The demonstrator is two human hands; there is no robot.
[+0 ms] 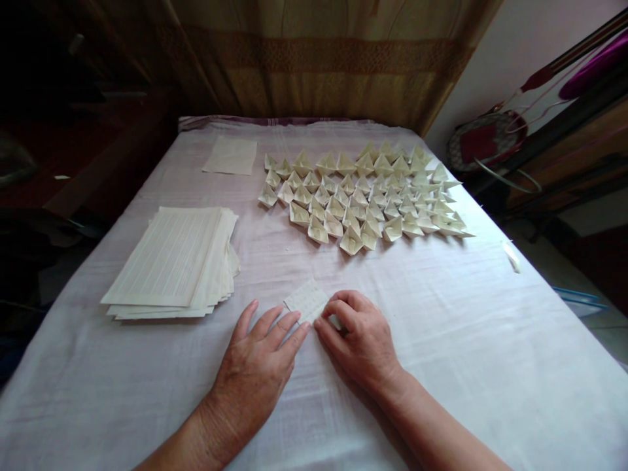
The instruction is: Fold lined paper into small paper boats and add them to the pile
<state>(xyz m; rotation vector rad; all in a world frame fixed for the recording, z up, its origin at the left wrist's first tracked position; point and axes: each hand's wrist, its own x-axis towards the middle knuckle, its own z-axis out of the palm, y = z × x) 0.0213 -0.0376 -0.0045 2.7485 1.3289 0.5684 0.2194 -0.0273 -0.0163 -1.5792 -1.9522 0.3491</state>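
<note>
A small folded piece of paper (307, 300) with faint print lies flat on the white sheet, between my hands. My left hand (262, 356) is spread over its near left edge, with the fingertips resting on or beside it. At the paper's right corner, my right hand (360, 333) is closed, thumb and forefinger pinching the edge. The fingers cover the near part of the paper. Beyond it stand many folded paper boats (350, 241) in loose rows. To the left lies a stack of printed paper sheets (169, 258).
A single paper sheet (230, 156) lies at the far left of the white cloth (456, 340). A small scrap (511, 257) is near the right edge. Behind hangs a brown curtain (314, 65). A patterned bag (483, 140) is off to the right.
</note>
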